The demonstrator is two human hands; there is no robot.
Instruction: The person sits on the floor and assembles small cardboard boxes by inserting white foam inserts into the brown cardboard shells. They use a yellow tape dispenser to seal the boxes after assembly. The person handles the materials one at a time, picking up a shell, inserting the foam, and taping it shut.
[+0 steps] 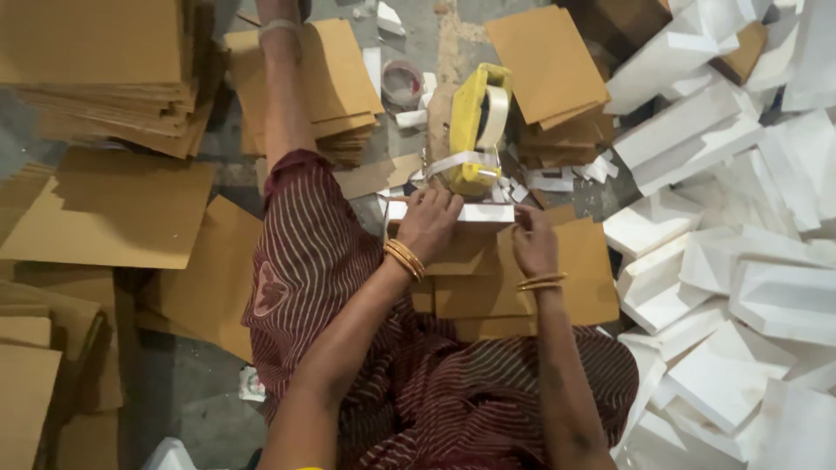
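From the head view, your left hand [428,222] presses its fingers flat on a white box [453,212], while your right hand [533,244] pinches its right end. The box rests over brown cardboard sheets [514,278], just below a yellow tape dispenser [475,130].

Both bare forearms are reaching up from the bottom of the frame toward its centre, converging slightly. The left hand [428,222] is lying palm down, fingers spread and pointing toward the top of the frame, gold bangles circling its wrist. The right hand [534,244] is sitting just to the right of it, knuckles up, fingers curling forward and pressing down, thin bangles hanging at its wrist.
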